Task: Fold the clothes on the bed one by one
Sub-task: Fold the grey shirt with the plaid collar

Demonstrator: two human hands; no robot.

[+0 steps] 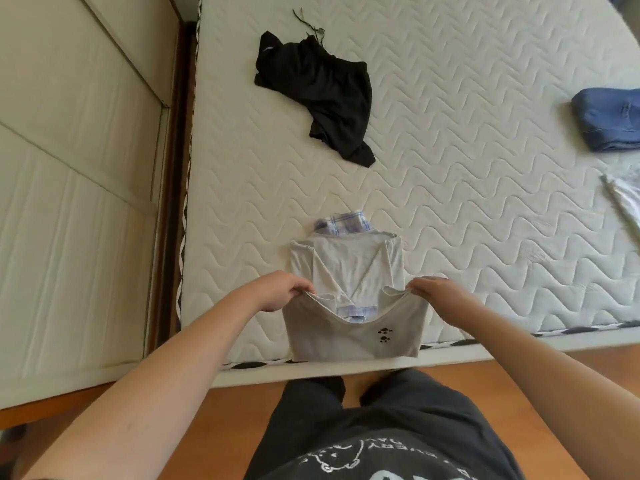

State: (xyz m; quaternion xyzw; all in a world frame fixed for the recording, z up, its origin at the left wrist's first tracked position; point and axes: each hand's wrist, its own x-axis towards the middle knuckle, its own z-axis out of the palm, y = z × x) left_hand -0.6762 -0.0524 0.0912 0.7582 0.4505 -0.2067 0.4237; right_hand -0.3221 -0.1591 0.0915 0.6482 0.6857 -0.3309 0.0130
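The bed (450, 150), a bare white mattress quilted in wavy lines, fills most of the frame from the top edge down to the lower middle, with a pale panelled wall (76, 168) along the left side and a wooden floor (540, 375) below. At the bottom centre is the person's own dark T-shirt (381, 441) with a white print. A crumpled pair of black shorts (318, 91) lies on the mattress in the upper middle, its drawstring trailing toward the top edge. Just below the centre, near the bed's lower edge, lies the grey shirt (349, 327), partly folded, with a blue-and-white checked collar (341, 223) at its far end and two small black paw prints on the near panel. A folded blue garment (609, 119) sits at the right edge, well apart from the shirt, and a strip of white cloth (623, 199) shows beneath it. The left hand (280, 291) pinches the raised fabric edge of the grey shirt on its left side; the right hand (438, 292) pinches the same edge on the right side, the cloth sagging between them.
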